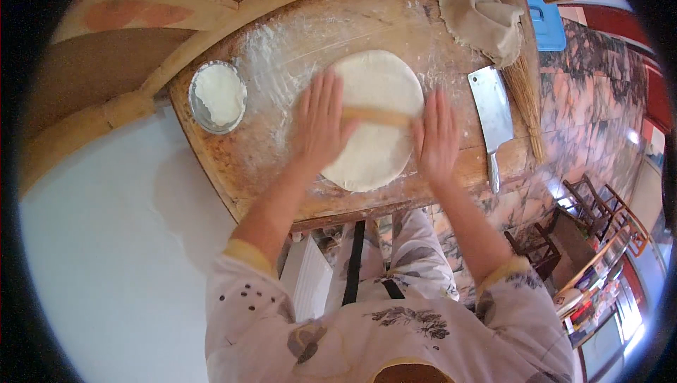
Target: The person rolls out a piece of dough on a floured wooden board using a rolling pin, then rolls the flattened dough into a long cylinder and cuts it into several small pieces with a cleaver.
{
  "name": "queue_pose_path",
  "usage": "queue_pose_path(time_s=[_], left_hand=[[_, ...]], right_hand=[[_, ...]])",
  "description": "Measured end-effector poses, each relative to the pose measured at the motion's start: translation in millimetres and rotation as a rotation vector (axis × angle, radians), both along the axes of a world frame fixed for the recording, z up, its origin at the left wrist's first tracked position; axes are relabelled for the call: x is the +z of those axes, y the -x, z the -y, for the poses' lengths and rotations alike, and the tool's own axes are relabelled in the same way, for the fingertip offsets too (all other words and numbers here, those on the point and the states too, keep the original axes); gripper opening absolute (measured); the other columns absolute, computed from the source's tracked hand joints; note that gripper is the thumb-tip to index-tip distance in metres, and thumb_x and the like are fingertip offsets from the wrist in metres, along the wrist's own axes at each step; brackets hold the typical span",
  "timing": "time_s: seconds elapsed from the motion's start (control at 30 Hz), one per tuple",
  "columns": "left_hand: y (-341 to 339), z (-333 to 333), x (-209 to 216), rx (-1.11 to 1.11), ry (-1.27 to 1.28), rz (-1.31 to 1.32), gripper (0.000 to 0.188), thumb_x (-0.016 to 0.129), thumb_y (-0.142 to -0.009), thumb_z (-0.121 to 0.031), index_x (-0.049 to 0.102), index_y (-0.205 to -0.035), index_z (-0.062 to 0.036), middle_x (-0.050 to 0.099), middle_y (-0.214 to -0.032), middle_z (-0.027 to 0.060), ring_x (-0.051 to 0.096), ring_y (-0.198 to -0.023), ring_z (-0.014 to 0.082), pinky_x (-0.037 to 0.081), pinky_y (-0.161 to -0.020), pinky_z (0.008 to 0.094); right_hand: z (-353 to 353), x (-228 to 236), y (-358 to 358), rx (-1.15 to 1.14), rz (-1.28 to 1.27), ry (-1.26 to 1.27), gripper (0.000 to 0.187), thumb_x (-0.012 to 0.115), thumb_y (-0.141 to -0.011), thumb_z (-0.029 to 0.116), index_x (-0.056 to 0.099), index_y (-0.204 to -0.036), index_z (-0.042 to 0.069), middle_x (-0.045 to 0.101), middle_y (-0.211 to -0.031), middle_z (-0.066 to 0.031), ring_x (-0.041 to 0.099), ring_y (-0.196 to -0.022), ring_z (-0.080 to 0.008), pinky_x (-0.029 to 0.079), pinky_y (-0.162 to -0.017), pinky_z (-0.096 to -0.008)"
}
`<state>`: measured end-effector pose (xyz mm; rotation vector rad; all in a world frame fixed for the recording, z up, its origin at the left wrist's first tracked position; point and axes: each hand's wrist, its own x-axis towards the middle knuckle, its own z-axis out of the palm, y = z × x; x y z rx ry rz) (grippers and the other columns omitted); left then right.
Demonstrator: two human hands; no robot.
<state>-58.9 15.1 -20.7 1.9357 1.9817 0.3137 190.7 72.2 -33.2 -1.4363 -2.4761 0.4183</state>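
A large round sheet of pale dough [367,161] lies on the floured wooden board, with a wooden rolling pin [379,116] across its middle. My left hand [321,119] rests flat over the pin's left end, fingers stretched forward. At the other end my right hand [437,133] lies the same way, its fingers straight. Both palms press on the pin rather than wrap round it, and they cover its ends. The pin looks slightly blurred.
Left on the board [275,52] stands a bowl of flour [224,97]. To the right lie a cleaver [491,112], a straw brush [525,104] and a beige cloth [483,20]. A blue plastic lid [545,20] is beyond the board's right edge. Wooden chairs [599,207] stand farther right.
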Motion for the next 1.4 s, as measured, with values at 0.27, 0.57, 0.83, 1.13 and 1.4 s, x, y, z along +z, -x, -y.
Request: queue_pose_path(time_s=[0.27,0.57,0.83,1.13,1.4], left_hand=[[15.4,-63.1,-9.8,0.039,-0.194,-0.102,0.082,0.060,-0.093,-0.038,0.024,-0.155,0.0010,0.025,-0.161,0.0207,0.022,-0.150,0.0358,0.016,-0.121,0.0527],[-13.9,79.1,23.0,-0.020,0.199,0.091,0.088,0.061,-0.092,-0.039,0.018,-0.155,0.0048,0.019,-0.162,0.0240,0.016,-0.151,0.0405,0.012,-0.122,0.0530],[-3.2,-65.5,-2.3,0.112,-0.137,-0.068,0.081,0.057,-0.094,-0.038,0.021,-0.156,0.0008,0.024,-0.162,0.0217,0.020,-0.151,0.0370,0.013,-0.121,0.0546],[-32.8,120.7,25.9,-0.019,0.171,0.130,0.089,0.066,-0.089,-0.033,0.019,-0.155,0.0039,0.023,-0.162,0.0222,0.018,-0.151,0.0392,0.012,-0.122,0.0553],[-9.0,-90.4,-14.0,0.245,-0.237,-0.075,0.080,0.059,-0.094,-0.040,0.025,-0.155,0.0000,0.026,-0.162,0.0178,0.022,-0.151,0.0324,0.010,-0.121,0.0583]], right_hand=[[-64.4,5.2,41.6,-0.199,-0.045,-0.147,0.062,0.054,-0.098,0.029,0.038,-0.148,-0.003,0.035,-0.154,-0.0274,0.039,-0.141,-0.0389,0.033,-0.112,-0.0484],[68.5,23.4,-12.9,-0.007,0.048,0.065,0.067,0.050,-0.098,0.030,0.031,-0.150,-0.007,0.034,-0.155,-0.0272,0.032,-0.145,-0.0408,0.024,-0.118,-0.0503],[-68.4,4.6,26.2,-0.101,-0.070,-0.167,0.066,0.055,-0.098,0.030,0.035,-0.149,-0.006,0.037,-0.154,-0.0254,0.035,-0.143,-0.0406,0.031,-0.115,-0.0489],[91.3,20.0,-32.0,0.025,0.010,0.084,0.064,0.041,-0.101,0.035,0.033,-0.151,-0.005,0.036,-0.155,-0.0257,0.033,-0.145,-0.0413,0.027,-0.115,-0.0534],[-86.9,-5.1,25.4,-0.162,-0.127,-0.219,0.058,0.054,-0.099,0.028,0.041,-0.145,-0.004,0.044,-0.147,-0.0257,0.037,-0.141,-0.0410,0.033,-0.114,-0.0496]])
